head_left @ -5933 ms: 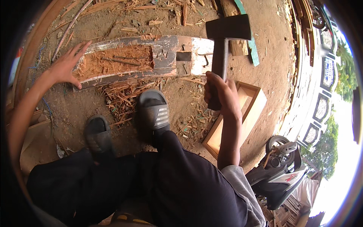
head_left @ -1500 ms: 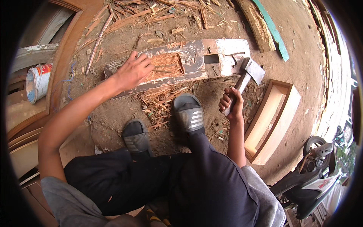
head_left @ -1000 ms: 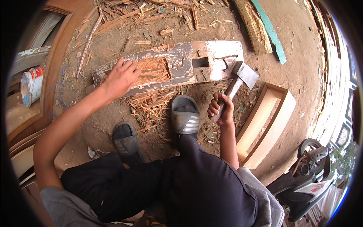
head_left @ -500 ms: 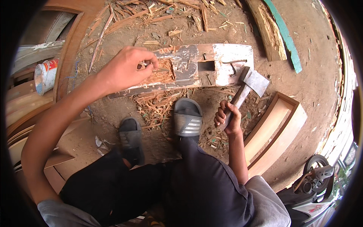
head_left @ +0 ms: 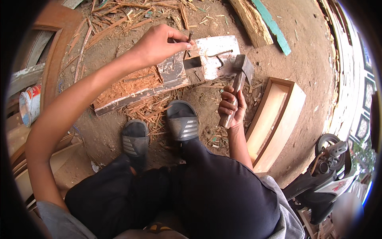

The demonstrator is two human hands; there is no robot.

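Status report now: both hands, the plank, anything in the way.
Left hand pinching a small dark piece above the plank. Right hand gripping the hatchet, head resting low. Wood chips litter the dirt.

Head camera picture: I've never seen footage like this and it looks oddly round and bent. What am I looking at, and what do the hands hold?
A wide fisheye camera worn on a person's head looks down, so edges curve. The person sits over bare dirt ground strewn with reddish wood splinters. The left hand pinches a small dark nail-like piece above a weathered white-painted wooden plank. The right hand grips a wooden-handled hammer with a grey metal head. Grey sandals are on the feet.
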